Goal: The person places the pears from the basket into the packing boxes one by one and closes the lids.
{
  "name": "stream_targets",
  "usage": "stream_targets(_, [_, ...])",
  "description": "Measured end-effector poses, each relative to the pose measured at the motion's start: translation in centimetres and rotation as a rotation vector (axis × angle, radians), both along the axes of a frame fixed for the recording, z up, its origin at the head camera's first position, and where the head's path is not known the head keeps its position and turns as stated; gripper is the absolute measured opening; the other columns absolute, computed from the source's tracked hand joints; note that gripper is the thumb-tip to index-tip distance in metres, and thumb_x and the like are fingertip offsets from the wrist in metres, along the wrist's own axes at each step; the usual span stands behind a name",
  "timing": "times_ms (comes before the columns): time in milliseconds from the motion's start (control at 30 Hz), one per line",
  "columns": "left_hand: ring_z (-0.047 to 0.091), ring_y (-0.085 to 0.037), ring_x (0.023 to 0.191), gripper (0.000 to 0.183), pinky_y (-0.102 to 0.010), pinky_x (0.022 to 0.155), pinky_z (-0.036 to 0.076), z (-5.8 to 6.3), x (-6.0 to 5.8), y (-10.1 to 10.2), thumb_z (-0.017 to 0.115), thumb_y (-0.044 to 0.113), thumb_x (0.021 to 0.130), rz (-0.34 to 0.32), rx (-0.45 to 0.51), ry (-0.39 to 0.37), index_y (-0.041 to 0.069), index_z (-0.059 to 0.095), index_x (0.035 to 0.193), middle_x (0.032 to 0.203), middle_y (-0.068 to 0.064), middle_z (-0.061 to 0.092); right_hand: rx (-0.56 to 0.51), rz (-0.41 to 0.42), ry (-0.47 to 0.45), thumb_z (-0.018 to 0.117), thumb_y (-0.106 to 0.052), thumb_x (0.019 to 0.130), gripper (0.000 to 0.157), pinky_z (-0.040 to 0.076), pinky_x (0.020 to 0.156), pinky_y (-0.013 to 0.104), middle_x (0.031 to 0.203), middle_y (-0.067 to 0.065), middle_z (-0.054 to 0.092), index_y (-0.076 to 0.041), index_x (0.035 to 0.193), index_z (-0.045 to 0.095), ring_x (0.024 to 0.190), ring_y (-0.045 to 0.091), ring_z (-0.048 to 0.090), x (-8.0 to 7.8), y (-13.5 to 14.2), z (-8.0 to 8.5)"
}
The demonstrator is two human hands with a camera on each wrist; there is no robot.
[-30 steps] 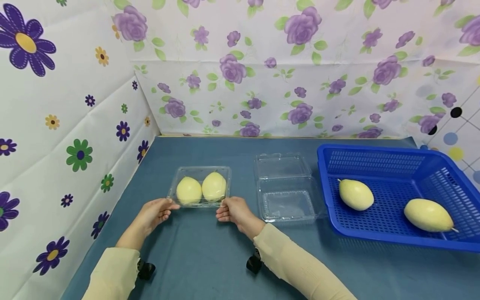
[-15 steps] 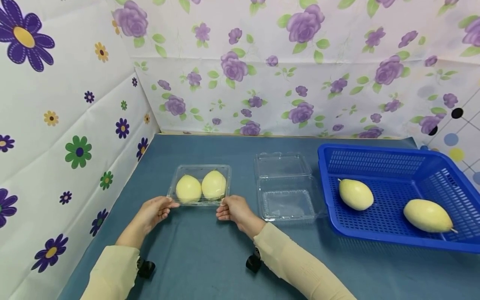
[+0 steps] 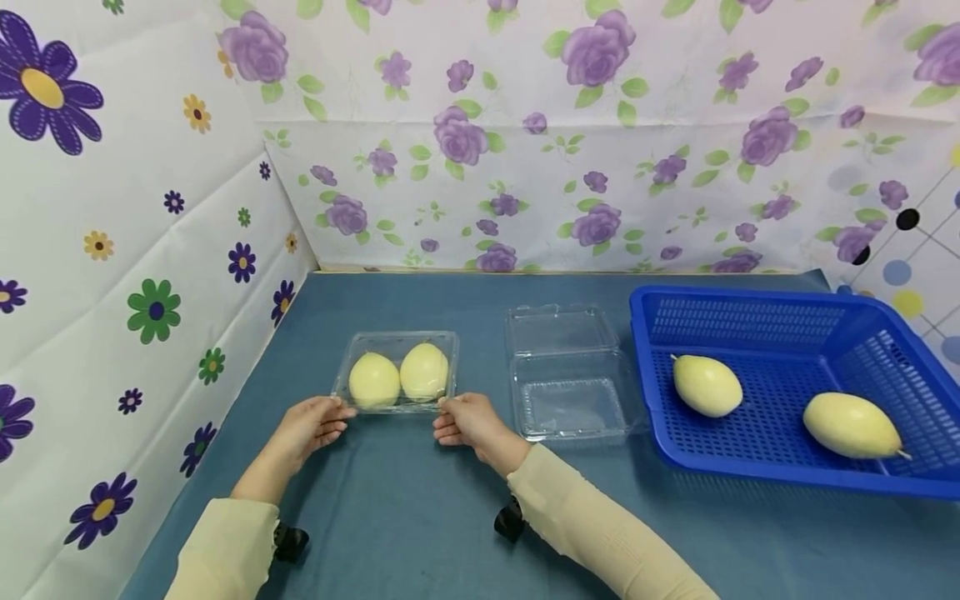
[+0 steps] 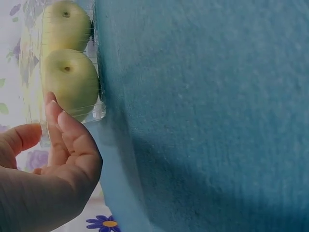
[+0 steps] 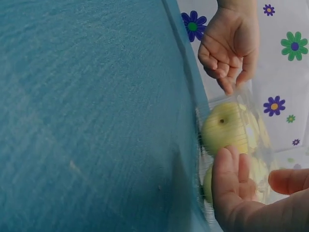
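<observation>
A clear plastic clamshell box [image 3: 399, 335], its lid down, lies on the table at left centre in the head view. Inside it sit two pale yellow melons [image 3: 374, 381], side by side. My left hand [image 3: 306, 427] pinches the box's front left corner between thumb and fingers. At the front right corner my right hand [image 3: 474, 427] pinches the edge, its lower fingers curled. In the left wrist view the thumb [image 4: 28, 137] and fingertips meet the box's rim, with the melons [image 4: 71, 84] behind the clear wall. The right wrist view shows both hands at the box's front.
Right of the box, a second clear clamshell [image 3: 573, 404] lies with its lid folded back. A blue plastic basket [image 3: 750, 477] stands at the right, holding two more yellow melons [image 3: 707, 387]. Flowered sheets [image 3: 525, 200] rise behind and to the left of the blue-covered table [image 3: 420, 517].
Both hands stay at the box's front corners, and the box keeps its place. The head view has shifted slightly.
</observation>
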State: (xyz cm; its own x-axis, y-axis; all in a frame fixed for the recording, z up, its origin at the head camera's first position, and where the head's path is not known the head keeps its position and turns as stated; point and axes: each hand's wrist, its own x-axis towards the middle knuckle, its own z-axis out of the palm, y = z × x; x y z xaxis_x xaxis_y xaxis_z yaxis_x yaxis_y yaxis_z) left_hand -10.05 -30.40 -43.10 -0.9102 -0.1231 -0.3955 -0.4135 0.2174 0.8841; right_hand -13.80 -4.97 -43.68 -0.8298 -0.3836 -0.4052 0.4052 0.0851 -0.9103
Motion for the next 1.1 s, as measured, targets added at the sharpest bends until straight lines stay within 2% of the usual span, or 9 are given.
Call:
stream_targets(167, [0.059,0.000,0.077,0.048,-0.019,0.073,0.052,0.2,0.3,0.3,0.040,0.026,0.103,0.022,-0.021,-0.001,-0.010,0.039,0.134,0.087,0.014,0.064,0.080,0.037,0.038,0.051,-0.019,0.098,0.034,0.058,0.068,0.034,0.071,0.004,0.057,0.014,0.108,0.057,0.060,0.012,0.059,0.6,0.1,0.5])
stream_targets(267, [0.059,-0.003,0.080,0.050,-0.020,0.073,0.052,0.4,0.6,0.7,0.040,0.025,0.103,0.043,-0.036,-0.006,-0.012,0.035,0.136,0.099,0.001,0.066,0.130,0.059,0.065,0.055,-0.020,0.097,0.031,0.058,0.069,0.036,0.073,0.009,0.061,0.010,0.096,0.061,0.062,0.015,0.062,0.9,0.3,0.8])
stream_targets(400, [0.057,-0.022,0.105,0.055,-0.031,0.089,0.051,1.1,0.7,1.3,0.039,0.022,0.102,0.063,-0.099,0.015,-0.014,0.025,0.141,0.131,-0.025,0.048,0.187,0.090,0.129,0.057,-0.020,0.096,0.032,0.058,0.069,0.038,0.080,0.016,0.066,-0.003,0.068,0.058,0.067,0.019,0.064,1.2,0.8,1.1])
stream_targets(533, [0.035,-0.042,0.128,0.056,-0.049,0.105,0.038,2.4,0.7,2.0,0.036,0.019,0.101,0.065,-0.189,0.046,-0.013,0.021,0.143,0.143,-0.033,0.027,0.221,0.126,0.215,0.058,-0.015,0.095,0.046,0.056,0.064,0.036,0.068,0.013,0.062,-0.012,0.051,0.044,0.063,0.019,0.061,1.3,1.2,1.5])
stream_targets(667, [0.030,-0.046,0.130,0.054,-0.056,0.105,0.032,4.1,0.3,2.8,0.037,0.017,0.100,0.068,-0.268,0.085,-0.011,0.022,0.143,0.144,-0.033,0.024,0.269,0.137,0.279,0.061,-0.017,0.093,0.023,0.053,0.064,0.034,0.077,0.015,0.063,-0.002,0.077,0.058,0.072,0.028,0.063,1.3,1.8,2.4])
stream_targets(700, [0.030,-0.046,0.131,0.054,-0.057,0.105,0.032,4.3,0.3,3.0,0.037,0.017,0.100,0.071,-0.281,0.099,-0.011,0.022,0.143,0.144,-0.033,0.025,0.288,0.137,0.291,0.061,-0.019,0.093,0.021,0.052,0.065,0.035,0.081,0.015,0.064,0.000,0.086,0.059,0.076,0.029,0.063,1.3,2.0,2.6])
stream_targets(767, [0.030,-0.045,0.131,0.053,-0.057,0.105,0.031,4.6,0.3,3.4,0.038,0.015,0.099,0.093,-0.293,0.127,-0.011,0.022,0.143,0.143,-0.033,0.026,0.338,0.136,0.318,0.062,-0.024,0.093,0.031,0.052,0.068,0.036,0.096,0.017,0.063,0.002,0.109,0.056,0.084,0.030,0.063,1.5,2.4,2.9])
stream_targets(967, [0.023,-0.042,0.139,0.054,-0.054,0.110,0.027,5.0,1.0,4.6,0.040,0.008,0.096,0.189,-0.268,0.235,-0.009,0.020,0.143,0.147,-0.030,0.027,0.410,0.124,0.407,0.062,-0.029,0.093,0.040,0.050,0.069,0.036,0.100,0.014,0.062,0.003,0.116,0.056,0.084,0.023,0.061,2.7,3.1,3.2])
stream_targets(1100, [0.025,-0.039,0.140,0.052,-0.050,0.113,0.026,5.3,1.2,5.4,0.043,0.006,0.094,0.196,-0.281,0.319,-0.009,0.024,0.141,0.146,-0.028,0.030,0.422,0.087,0.478,0.063,-0.030,0.092,0.041,0.051,0.068,0.035,0.098,0.012,0.063,0.003,0.116,0.057,0.085,0.023,0.061,3.4,3.5,3.5])
